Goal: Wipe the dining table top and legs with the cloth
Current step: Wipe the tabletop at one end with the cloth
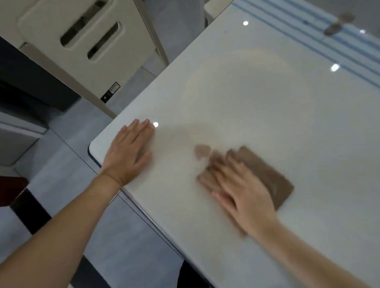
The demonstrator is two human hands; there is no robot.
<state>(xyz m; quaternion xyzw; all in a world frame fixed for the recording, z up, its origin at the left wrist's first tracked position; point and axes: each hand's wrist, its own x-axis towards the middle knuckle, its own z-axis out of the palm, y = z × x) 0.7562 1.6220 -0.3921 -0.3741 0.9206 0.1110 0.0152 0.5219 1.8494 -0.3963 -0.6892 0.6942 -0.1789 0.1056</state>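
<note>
My right hand (237,185), fingers flat, presses the brown cloth (266,178) on the table top (273,103); my left hand (129,154) rests flat, nearer the corner.

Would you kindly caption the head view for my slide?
Right hand wipes the white table top with a brown cloth; left hand rests flat.
</note>
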